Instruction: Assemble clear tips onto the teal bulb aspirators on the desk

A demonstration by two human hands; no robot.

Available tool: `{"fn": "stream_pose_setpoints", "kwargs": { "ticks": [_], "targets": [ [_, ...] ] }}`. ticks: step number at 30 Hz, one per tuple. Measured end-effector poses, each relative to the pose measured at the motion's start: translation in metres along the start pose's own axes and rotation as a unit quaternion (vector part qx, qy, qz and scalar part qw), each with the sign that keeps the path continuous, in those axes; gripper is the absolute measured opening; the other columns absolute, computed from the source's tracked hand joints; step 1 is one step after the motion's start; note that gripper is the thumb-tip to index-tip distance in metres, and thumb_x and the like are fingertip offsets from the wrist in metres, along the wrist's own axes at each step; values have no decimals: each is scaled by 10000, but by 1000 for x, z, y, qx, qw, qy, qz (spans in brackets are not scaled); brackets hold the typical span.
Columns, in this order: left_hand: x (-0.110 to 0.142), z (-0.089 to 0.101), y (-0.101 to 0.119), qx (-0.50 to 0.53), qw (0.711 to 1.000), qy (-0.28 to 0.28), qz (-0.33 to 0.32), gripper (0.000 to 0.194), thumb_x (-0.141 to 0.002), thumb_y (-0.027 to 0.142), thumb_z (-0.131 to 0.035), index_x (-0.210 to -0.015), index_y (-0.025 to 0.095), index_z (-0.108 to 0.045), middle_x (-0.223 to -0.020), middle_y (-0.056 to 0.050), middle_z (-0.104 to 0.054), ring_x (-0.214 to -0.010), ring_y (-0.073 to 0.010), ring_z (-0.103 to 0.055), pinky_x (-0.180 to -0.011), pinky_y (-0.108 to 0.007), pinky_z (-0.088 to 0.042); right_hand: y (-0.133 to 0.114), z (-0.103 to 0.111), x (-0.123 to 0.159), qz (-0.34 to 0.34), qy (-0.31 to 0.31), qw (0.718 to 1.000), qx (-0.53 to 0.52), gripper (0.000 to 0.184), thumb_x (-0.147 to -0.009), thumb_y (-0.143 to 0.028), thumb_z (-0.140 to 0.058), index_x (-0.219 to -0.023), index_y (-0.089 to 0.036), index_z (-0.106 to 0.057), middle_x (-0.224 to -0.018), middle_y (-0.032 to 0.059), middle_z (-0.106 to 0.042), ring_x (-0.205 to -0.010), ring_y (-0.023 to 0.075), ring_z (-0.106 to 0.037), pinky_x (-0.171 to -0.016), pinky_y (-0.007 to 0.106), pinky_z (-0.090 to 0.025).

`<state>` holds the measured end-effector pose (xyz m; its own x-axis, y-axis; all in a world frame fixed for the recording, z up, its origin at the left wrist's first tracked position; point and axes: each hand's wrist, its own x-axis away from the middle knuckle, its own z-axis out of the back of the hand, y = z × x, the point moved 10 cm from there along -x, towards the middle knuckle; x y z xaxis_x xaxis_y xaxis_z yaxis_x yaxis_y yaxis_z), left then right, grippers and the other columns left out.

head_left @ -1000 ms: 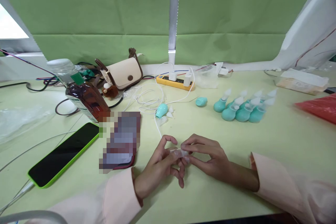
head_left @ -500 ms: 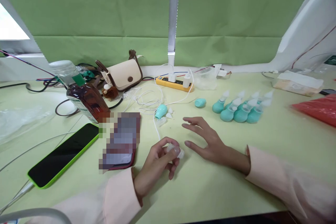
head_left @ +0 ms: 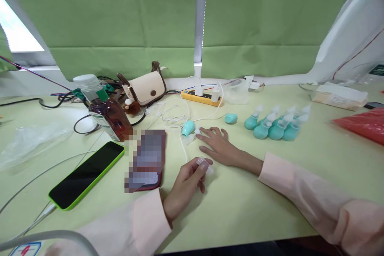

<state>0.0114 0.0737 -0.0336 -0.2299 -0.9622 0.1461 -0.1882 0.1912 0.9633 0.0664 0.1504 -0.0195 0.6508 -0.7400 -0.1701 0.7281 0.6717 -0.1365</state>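
Observation:
My left hand (head_left: 186, 184) is closed, with thumb and fingers pinching a small clear plastic piece (head_left: 209, 169). My right hand (head_left: 221, 147) reaches over the table, fingers spread and palm down. Its fingertips are at a small white tip (head_left: 197, 130); whether they touch it I cannot tell. Just left of that lies a teal rubber bulb (head_left: 189, 128), with another clear plastic piece (head_left: 189, 140) below it. A second loose teal bulb (head_left: 231, 118) rests farther back. Several teal bulb aspirators with clear pointed nozzles (head_left: 276, 129) stand grouped to the right.
On the left are a green-cased phone (head_left: 87, 176), a second phone (head_left: 147, 156), partly blurred out, and a tilted bottle of dark liquid (head_left: 109, 118). A cream handbag (head_left: 148, 88), yellow power strip (head_left: 199, 97) and white cables sit behind. Red plastic (head_left: 360, 124) lies far right.
My right hand has moved left and forward to the small white tip beside the loose bulb. My left hand keeps the clear piece, turned slightly. The whole view has shifted a little.

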Motion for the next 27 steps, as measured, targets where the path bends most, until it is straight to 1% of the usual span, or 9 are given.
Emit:
{"fn": "stream_pose_setpoints", "kwargs": {
  "ticks": [3, 6, 8, 11, 14, 16, 18, 22, 27],
  "targets": [
    [-1, -2, 2, -4, 1000, -5, -6, 289, -730, 368, -525, -848, 107, -562, -698, -24, -452, -623, -114, -430, -472, -209, -436, 1, 3, 0, 1, 18, 1000, 0, 411, -842, -428, -262, -1213, -277, -354, -1286, 56, -320, -1088, 274, -273, -864, 524, -223],
    [-1, -1, 3, 13, 1000, 0, -4, 288, -722, 342, -540, -896, 113, -533, -669, -12, -448, -599, -117, -443, -444, -218, -438, 6, 15, -1, 6, 60, 998, 14, 372, -838, -404, -294, -1147, -253, -435, -1233, 63, -385, -1063, 257, -301, -861, 479, -248],
    [-2, 2, 2, 29, 1000, 11, -1, 296, -710, 323, -558, -918, 115, -520, -644, -1, -455, -581, -116, -462, -454, -228, -445, 16, 29, -3, -6, 101, 994, 51, 343, -836, -373, -312, -1098, -230, -480, -1215, 70, -399, -1063, 258, -302, -859, 453, -255],
    [-2, 7, 1, 29, 999, 33, 3, 277, -675, 293, -596, -872, 107, -536, -595, 13, -466, -520, -101, -469, -446, -225, -438, 44, 50, -5, -70, 139, 976, 153, 335, -817, -299, -347, -1112, -196, -467, -1265, 89, -328, -1092, 300, -264, -866, 475, -224],
    [-2, 10, 1, 8, 999, 50, -2, 252, -650, 262, -619, -831, 101, -551, -557, 24, -459, -459, -76, -432, -407, -206, -413, 77, 51, -6, -144, 106, 958, 224, 392, -762, -251, -408, -1145, -171, -427, -1293, 125, -261, -1096, 368, -239, -839, 527, -212],
    [-3, 10, 1, -1, 999, 47, -7, 254, -635, 246, -634, -827, 97, -561, -566, 23, -459, -448, -64, -406, -392, -192, -398, 93, 44, -6, -168, 74, 957, 225, 398, -744, -225, -420, -1136, -159, -430, -1246, 152, -316, -1036, 372, -319, -774, 509, -285],
    [-2, 9, 2, -8, 999, 41, -11, 270, -619, 238, -648, -833, 93, -571, -578, 18, -460, -455, -61, -389, -386, -183, -388, 102, 36, -6, -172, 56, 961, 208, 368, -750, -177, -395, -1113, -156, -451, -1156, 163, -404, -929, 326, -425, -681, 434, -360],
    [-2, 10, 4, -22, 999, 44, -17, 285, -637, 256, -640, -858, 89, -578, -565, 25, -432, -470, -63, -371, -392, -176, -381, 107, 36, -6, -176, 45, 969, 167, 317, -759, -133, -374, -1047, -172, -501, -1034, 144, -486, -808, 264, -508, -561, 328, -394],
    [0, 12, 1, 13, 999, 50, 5, 276, -700, 338, -571, -868, 119, -577, -643, 1, -448, -531, -83, -420, -408, -181, -408, 89, 63, 3, -160, 59, 982, 83, 263, -751, -272, -457, -998, -193, -503, -883, 72, -554, -714, 196, -540, -569, 311, -437]
  ]
}}
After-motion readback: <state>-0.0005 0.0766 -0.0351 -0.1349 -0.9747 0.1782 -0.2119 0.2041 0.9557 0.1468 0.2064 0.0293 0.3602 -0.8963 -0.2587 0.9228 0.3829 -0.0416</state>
